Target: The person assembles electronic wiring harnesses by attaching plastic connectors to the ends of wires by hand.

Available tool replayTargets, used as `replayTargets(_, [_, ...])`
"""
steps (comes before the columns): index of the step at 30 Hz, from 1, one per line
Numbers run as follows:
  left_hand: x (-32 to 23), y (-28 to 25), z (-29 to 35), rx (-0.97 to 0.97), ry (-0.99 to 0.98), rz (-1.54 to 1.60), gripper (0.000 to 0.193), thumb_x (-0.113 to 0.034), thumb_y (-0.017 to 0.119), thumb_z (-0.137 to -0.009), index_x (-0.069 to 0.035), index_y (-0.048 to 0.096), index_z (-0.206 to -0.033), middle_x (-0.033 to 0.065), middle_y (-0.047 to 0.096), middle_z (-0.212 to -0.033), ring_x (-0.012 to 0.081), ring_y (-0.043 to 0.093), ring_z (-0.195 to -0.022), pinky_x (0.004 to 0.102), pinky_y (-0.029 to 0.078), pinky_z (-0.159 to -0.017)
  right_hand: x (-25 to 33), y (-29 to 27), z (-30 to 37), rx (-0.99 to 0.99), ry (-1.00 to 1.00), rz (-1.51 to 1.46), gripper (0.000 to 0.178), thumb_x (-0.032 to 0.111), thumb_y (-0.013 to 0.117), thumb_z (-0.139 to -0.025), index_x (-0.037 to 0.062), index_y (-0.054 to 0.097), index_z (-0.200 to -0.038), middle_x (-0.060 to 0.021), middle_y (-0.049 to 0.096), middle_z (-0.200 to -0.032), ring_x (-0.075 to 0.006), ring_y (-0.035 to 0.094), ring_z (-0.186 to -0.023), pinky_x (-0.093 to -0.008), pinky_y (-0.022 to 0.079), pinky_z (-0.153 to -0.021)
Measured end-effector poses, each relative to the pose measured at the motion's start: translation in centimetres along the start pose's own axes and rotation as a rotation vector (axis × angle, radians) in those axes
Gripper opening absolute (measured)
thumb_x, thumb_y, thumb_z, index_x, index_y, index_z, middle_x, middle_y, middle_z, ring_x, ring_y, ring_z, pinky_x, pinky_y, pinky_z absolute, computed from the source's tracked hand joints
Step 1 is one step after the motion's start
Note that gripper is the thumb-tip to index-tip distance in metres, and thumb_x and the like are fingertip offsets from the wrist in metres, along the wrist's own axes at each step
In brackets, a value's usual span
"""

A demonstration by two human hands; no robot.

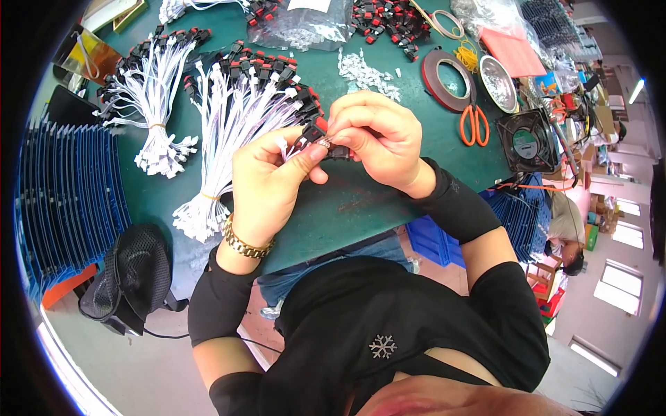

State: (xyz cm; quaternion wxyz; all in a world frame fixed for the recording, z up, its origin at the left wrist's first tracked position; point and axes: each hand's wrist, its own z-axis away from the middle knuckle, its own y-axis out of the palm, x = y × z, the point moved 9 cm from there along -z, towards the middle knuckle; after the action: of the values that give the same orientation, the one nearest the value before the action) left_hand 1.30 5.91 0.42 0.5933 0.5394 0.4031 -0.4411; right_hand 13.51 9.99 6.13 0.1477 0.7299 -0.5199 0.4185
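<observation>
Black sleeves rise to both hands above the green table (388, 208). Left hand (267, 184) and right hand (378, 135) pinch one small black-and-red connector (320, 140) between fingertips; bundled white cables (229, 118) lie beyond.

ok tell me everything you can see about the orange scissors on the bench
The scissors lie flat on the green bench top, to the right of both hands and untouched by them. The two orange loop handles, plastic by the look, point toward the person; the metal blades look closed and point away, with their tips on or under the ring of a dark tape roll. A black fan sits just to their right.
</observation>
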Motion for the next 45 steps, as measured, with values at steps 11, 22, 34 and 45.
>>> replayTargets(11, [0.3, 0.0, 0.0, 0.005, -0.012, 0.073, 0.015, -0.002, 0.064, -0.083, 0.004, 0.063, -0.097, 0.0051, 0.063, -0.082, 0.0089, 0.061, -0.062, 0.0179, 0.047, -0.056, -0.1, 0.2, 0.1, 0.006, -0.019, -0.044, 0.004, 0.0, 0.062, -0.082, -0.0032, 0.062, -0.085, -0.0113, 0.059, -0.087, -0.0063, 0.05, -0.056, -0.0176, 0.039, -0.045])
replayTargets(22, [0.5, -0.2, -0.1, -0.035, -0.035, -0.045, 0.015, -0.001, 0.064, -0.082, 0.005, 0.063, -0.096, 0.0049, 0.063, -0.077, 0.008, 0.06, -0.058, 0.0175, 0.046, -0.054, -0.7, 0.6, -0.1, 0.067, 0.066, 0.009, 0.005, 0.0, 0.066, -0.077, -0.0006, 0.063, -0.081, -0.0081, 0.061, -0.082, -0.0141, 0.059, -0.067, -0.0248, 0.048, -0.055])
replayTargets(34, [0.7, -0.5, 0.0, -0.064, 0.021, -0.167, 0.015, 0.001, 0.064, -0.081, 0.004, 0.063, -0.096, 0.0022, 0.063, -0.07, 0.0059, 0.058, -0.053, 0.0174, 0.041, -0.047, -0.8, 1.0, 0.6, 0.04, 0.07, -0.037, 0.004, -0.003, 0.064, -0.079, -0.0034, 0.062, -0.082, -0.0116, 0.06, -0.09, -0.0095, 0.058, -0.058, -0.0194, 0.047, -0.045])
replayTargets(45, [0.1, -0.1, -0.3, 0.005, -0.013, -0.168, 0.011, -0.001, 0.064, -0.081, 0.003, 0.064, -0.092, 0.002, 0.064, -0.072, 0.0063, 0.059, -0.054, 0.0171, 0.042, -0.049, -0.6, 0.9, 0.4, 0.022, 0.049, 0.055, 0.008, 0.001, 0.068, -0.075, -0.0017, 0.063, -0.081, -0.0132, 0.061, -0.085, -0.0187, 0.059, -0.07, -0.0269, 0.047, -0.061])
